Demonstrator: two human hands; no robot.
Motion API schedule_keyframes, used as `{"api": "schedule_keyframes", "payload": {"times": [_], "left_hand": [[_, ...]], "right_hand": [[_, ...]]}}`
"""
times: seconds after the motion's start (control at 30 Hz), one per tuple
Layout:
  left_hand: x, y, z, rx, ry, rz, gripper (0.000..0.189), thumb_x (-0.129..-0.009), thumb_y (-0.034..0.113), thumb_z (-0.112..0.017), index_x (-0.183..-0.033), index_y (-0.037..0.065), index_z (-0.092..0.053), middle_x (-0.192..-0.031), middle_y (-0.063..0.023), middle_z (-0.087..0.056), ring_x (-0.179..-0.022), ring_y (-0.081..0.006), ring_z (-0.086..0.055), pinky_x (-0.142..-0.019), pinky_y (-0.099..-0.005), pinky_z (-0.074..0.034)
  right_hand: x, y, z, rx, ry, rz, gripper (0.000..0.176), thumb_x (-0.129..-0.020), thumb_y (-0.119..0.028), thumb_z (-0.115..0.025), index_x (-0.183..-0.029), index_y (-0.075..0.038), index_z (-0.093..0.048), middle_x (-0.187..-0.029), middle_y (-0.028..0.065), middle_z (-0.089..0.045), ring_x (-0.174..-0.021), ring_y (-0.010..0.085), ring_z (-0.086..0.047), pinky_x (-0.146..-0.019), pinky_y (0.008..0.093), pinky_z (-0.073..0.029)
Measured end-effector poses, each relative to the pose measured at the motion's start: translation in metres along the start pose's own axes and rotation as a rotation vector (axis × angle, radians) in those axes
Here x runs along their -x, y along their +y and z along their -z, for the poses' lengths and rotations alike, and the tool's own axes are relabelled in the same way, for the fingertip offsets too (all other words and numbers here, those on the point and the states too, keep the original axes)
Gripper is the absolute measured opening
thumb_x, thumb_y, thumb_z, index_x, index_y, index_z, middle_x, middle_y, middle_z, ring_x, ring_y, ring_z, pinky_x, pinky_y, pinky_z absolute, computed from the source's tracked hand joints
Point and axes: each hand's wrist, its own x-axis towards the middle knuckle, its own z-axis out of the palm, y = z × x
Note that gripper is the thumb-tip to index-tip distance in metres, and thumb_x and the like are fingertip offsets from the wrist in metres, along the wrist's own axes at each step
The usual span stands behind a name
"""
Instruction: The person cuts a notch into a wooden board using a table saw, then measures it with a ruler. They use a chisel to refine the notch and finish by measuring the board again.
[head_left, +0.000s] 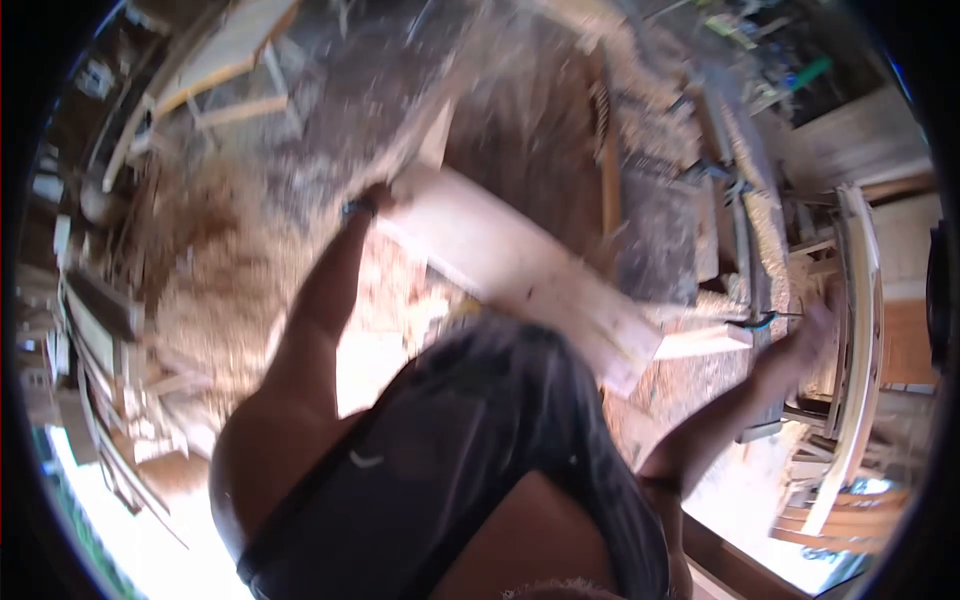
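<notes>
A long, pale wooden board (500, 235) runs slantwise across the middle of the view, its near end close to my knee. At its far left end, my left hand (380, 198) grips the edge; a dark band circles that wrist. My right hand (815, 325) is stretched out to the right, away from the board. Motion blurs it, but its fingers look extended with nothing visible in them. Close to that hand are a clamp-like tool with a blue-green part (765, 321) and upright planks (857, 340).
A dark, worn work surface (520, 120) lies beyond the board. Sawdust and shavings (230, 270) cover the floor at left. A pale wooden piece (705, 341) juts out right of the board. Wooden frames (225, 65) stand at upper left, and stacked slats (840, 520) at lower right.
</notes>
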Motion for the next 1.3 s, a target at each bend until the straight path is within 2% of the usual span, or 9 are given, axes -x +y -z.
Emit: {"api": "schedule_keyframes", "payload": {"times": [0.03, 0.2, 0.37, 0.6, 0.63, 0.67, 0.9, 1.13, 1.3], "left_hand": [[-0.01, -0.024, -0.011, -0.007, 0.047, -0.056, 0.074, -0.083, 0.063, -0.071, -0.118, -0.001, -0.068, -0.113, -0.0232, -0.071, -0.099, -0.0352, -0.071, -0.084, -0.0464, -0.057], [0.095, -0.025, 0.021, 0.521, -0.096, 0.348, 0.072, -0.091, 0.063, -0.062, -0.131, 0.004, -0.062, -0.121, -0.0142, -0.071, -0.071, -0.0218, -0.066, -0.058, -0.0358, -0.056], [0.109, -0.047, -0.033, 1.173, -0.089, 0.447, 0.063, -0.097, 0.06, -0.055, -0.141, 0.014, -0.056, -0.135, -0.0141, -0.065, -0.046, -0.0054, -0.027, -0.045, -0.0266, -0.028], [0.058, -0.03, -0.058, 1.457, 0.2, 0.459, 0.046, -0.098, 0.046, -0.059, -0.128, 0.011, -0.066, -0.094, -0.01, -0.07, -0.043, -0.0084, -0.032, -0.044, -0.0285, -0.031], [0.055, -0.035, -0.055, 1.453, 0.249, 0.472, 0.045, -0.094, 0.046, -0.064, -0.119, 0.009, -0.071, -0.075, -0.0069, -0.064, -0.041, -0.0111, -0.031, -0.043, -0.0294, -0.032], [0.058, -0.033, -0.04, 1.455, 0.261, 0.469, 0.045, -0.094, 0.046, -0.064, -0.119, 0.009, -0.071, -0.075, -0.0069, -0.064, -0.041, -0.0111, -0.031, -0.043, -0.0294, -0.032], [0.108, 0.041, 0.087, 0.63, 0.354, 0.284, 0.064, -0.083, 0.067, -0.065, -0.095, 0.005, -0.079, -0.085, -0.0192, -0.074, -0.085, -0.0294, -0.073, -0.081, -0.0398, -0.056], [0.096, 0.072, 0.09, 0.6, 0.654, 0.23, 0.064, -0.084, 0.064, -0.069, -0.086, 0.001, -0.076, -0.076, -0.0171, -0.072, -0.076, -0.0285, -0.072, -0.072, -0.041, -0.055], [0.05, 0.088, 0.082, 0.94, 0.695, 0.053, 0.055, -0.084, 0.051, -0.078, -0.092, -0.003, -0.071, -0.078, -0.0132, -0.071, -0.07, -0.0203, -0.067, -0.066, -0.0363, -0.052]], "right_hand": [[0.03, -0.011, -0.032, -0.095, -0.233, -0.504, 0.048, -0.103, -0.029, -0.054, -0.141, 0.0, -0.054, -0.148, 0.0215, -0.051, -0.137, 0.0334, -0.05, -0.114, 0.0389, -0.038], [0.261, 0.13, -0.067, 0.35, -0.87, -0.818, 0.09, -0.095, -0.07, -0.046, -0.153, -0.002, -0.034, -0.152, 0.0291, -0.041, -0.138, 0.0459, -0.043, -0.113, 0.049, -0.037], [0.339, 0.097, -0.034, -0.533, -0.671, -1.739, 0.088, -0.098, -0.069, -0.043, -0.16, -0.012, -0.022, -0.162, 0.014, -0.031, -0.145, 0.0349, -0.037, -0.118, 0.0478, -0.031], [0.38, 0.119, -0.056, -0.28, -0.932, -1.039, 0.079, -0.099, -0.061, -0.05, -0.155, -0.008, -0.036, -0.159, 0.0152, -0.036, -0.145, 0.0323, -0.036, -0.117, 0.0427, -0.033], [0.347, 0.095, -0.053, -0.32, -0.759, -1.676, 0.074, -0.099, -0.059, -0.052, -0.152, -0.008, -0.042, -0.154, 0.0156, -0.043, -0.141, 0.0326, -0.041, -0.116, 0.0483, -0.035], [0.327, 0.093, -0.05, -0.645, -0.826, -1.774, 0.077, -0.097, -0.061, -0.055, -0.152, -0.009, -0.042, -0.149, 0.0148, -0.049, -0.135, 0.0326, -0.05, -0.108, 0.0528, -0.042], [0.228, 0.133, -0.011, -0.585, -1.18, -1.815, 0.049, -0.101, -0.052, -0.053, -0.134, -0.016, -0.057, -0.118, 0.0054, -0.063, -0.096, 0.023, -0.061, -0.07, 0.0412, -0.053], [0.224, 0.125, 0.003, -0.738, -1.193, -2.08, 0.053, -0.1, -0.054, -0.054, -0.123, -0.007, -0.058, -0.097, 0.0116, -0.065, -0.067, 0.0256, -0.062, -0.058, 0.0349, -0.056], [0.172, 0.076, -0.016, -0.576, -0.824, -1.905, 0.062, -0.103, -0.047, -0.051, -0.138, 0.003, -0.042, -0.133, 0.0204, -0.051, -0.104, 0.0397, -0.065, -0.084, 0.0491, -0.062]]}}
